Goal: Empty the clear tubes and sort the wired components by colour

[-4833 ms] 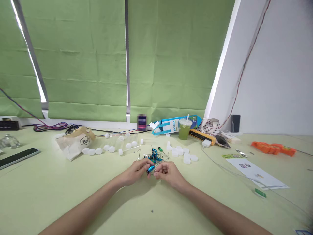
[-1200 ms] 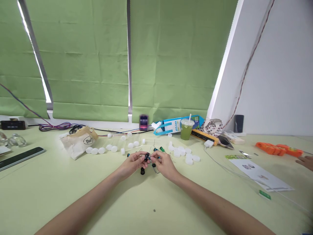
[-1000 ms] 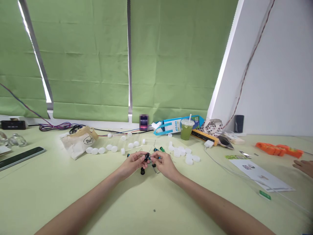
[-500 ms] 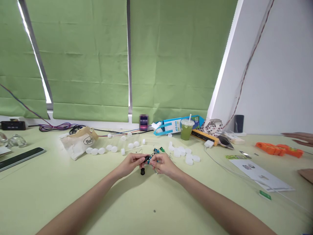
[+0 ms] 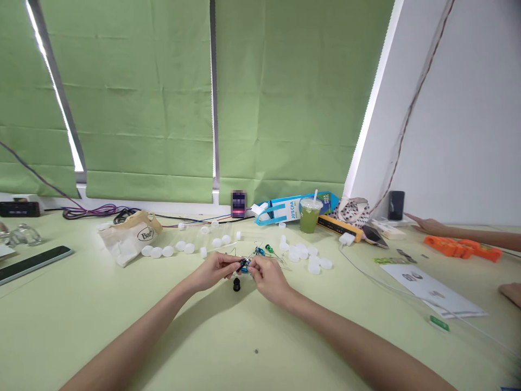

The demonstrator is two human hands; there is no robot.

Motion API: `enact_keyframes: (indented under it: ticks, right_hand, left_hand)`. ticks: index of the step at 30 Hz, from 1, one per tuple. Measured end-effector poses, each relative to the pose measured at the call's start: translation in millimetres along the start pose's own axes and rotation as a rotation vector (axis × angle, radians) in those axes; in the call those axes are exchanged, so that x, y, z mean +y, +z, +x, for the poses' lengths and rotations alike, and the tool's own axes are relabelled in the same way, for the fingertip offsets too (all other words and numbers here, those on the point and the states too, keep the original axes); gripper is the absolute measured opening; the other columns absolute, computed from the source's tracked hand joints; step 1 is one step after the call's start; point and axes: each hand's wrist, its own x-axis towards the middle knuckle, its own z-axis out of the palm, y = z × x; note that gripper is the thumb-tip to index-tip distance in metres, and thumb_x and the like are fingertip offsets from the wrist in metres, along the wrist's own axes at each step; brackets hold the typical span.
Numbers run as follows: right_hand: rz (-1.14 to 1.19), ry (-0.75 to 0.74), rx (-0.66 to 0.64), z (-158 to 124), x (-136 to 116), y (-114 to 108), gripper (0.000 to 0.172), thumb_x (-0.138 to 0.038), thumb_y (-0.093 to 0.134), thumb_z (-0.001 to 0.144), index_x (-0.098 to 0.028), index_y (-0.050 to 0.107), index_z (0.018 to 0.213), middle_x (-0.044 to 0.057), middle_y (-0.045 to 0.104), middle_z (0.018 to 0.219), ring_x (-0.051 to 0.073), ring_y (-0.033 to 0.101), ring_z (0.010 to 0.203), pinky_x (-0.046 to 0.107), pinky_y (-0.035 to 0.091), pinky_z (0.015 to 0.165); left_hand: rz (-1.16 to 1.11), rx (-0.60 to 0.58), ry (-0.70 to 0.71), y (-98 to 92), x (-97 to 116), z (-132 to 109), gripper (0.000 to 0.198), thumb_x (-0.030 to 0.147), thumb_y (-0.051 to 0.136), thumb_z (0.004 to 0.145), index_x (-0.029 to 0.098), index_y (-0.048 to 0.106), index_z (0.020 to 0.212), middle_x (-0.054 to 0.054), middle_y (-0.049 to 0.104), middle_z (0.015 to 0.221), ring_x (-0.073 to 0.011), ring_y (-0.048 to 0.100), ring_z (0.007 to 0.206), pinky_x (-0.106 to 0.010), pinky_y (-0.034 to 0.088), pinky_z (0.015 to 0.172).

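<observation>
My left hand pinches a small black piece between thumb and fingertips, just above the pale green table. From the other side, my right hand is closed with its fingertips at the same spot, beside a small shiny blue piece. What exactly the right fingertips grip is hidden. A black knob-like piece shows just below the left fingers. Beyond the hands are another blue piece, a green piece and several thin wires.
Several white round caps and clear tubes lie behind my hands. A paper bag is at left, a cup of green drink at back right. Rightward are a charger with its cable, a printed sheet, orange parts and another person's hand.
My right fingers have turned and closed in against the held piece, with the back of the hand now more toward me. At right, the other person's hand has reached further left toward the upright phone.
</observation>
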Motion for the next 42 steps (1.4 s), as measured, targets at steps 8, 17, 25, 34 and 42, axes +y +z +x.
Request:
enact_keyframes:
  ticks: [8,17,25,34,42]
  right_hand:
    - [-0.127,-0.086,0.040,-0.2,1.5,3.6,0.013,-0.014,0.040,0.079,-0.017,0.046,0.068,0.001,0.050,0.065,0.012,0.045,0.059,0.022,0.032,0.054]
    - [0.468,0.270,-0.079,3.9,8.7,2.2,0.019,-0.030,0.059,0.068,-0.015,0.047,0.063,-0.003,0.048,0.057,0.006,0.041,0.047,0.018,0.031,0.046]
    - [0.290,0.276,-0.082,0.2,15.3,6.3,0.016,-0.031,0.057,0.070,-0.017,0.051,0.067,-0.001,0.057,0.058,0.008,0.047,0.048,0.018,0.033,0.045]
    - [0.387,0.295,-0.199,-0.5,10.8,-1.2,0.016,-0.031,0.056,0.071,-0.016,0.051,0.070,-0.001,0.060,0.053,0.005,0.042,0.039,0.016,0.030,0.038]
    - [0.591,0.306,-0.263,2.8,7.8,-5.5,0.028,-0.041,0.057,0.069,-0.014,0.057,0.075,-0.001,0.058,0.055,0.006,0.046,0.038,0.018,0.037,0.040]
  left_hand:
    - [0.060,0.031,0.018,4.8,10.0,-2.1,0.038,0.039,0.044,0.082,0.012,0.063,0.102,-0.004,0.058,0.070,-0.0088,0.037,0.057,-0.021,0.034,0.053]
    - [0.157,0.003,0.037,3.6,6.9,-2.4,0.039,0.039,0.042,0.083,0.016,0.059,0.110,-0.003,0.057,0.072,-0.0097,0.038,0.060,-0.021,0.035,0.055]
    - [0.164,-0.014,0.041,7.0,7.4,-3.0,0.040,0.039,0.041,0.083,0.017,0.056,0.114,-0.004,0.060,0.079,-0.0102,0.037,0.061,-0.021,0.035,0.056]
    - [0.219,-0.018,0.063,7.6,9.5,-5.6,0.039,0.037,0.038,0.085,0.017,0.057,0.112,-0.004,0.062,0.082,-0.0111,0.042,0.063,-0.022,0.038,0.059]
    - [0.219,0.000,0.092,4.7,8.9,-4.7,0.041,0.039,0.039,0.084,0.016,0.057,0.112,-0.006,0.064,0.086,-0.0153,0.049,0.072,-0.024,0.042,0.063]
